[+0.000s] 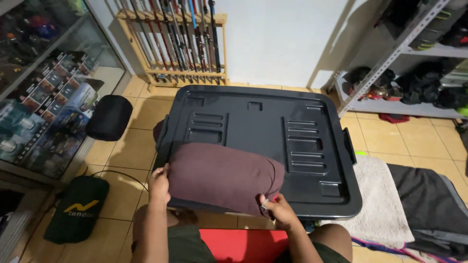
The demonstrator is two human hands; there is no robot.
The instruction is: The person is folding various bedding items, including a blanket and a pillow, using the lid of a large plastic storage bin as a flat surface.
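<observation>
A soft, dark red-brown roll (225, 176) lies on its side. It is fat and round like a pillow. It rests on the near edge of a big dark box lid (273, 122).

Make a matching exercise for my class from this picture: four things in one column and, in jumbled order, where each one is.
Things
1. maroon roll
2. black stool
3. green bag
4. rod rack

Places
A. against the back wall
B. on the floor, lower left
C. on the dark bin lid, between the left hand and right hand
D. beside the glass cabinet

Pairs: 1-C, 2-D, 3-B, 4-A
</observation>
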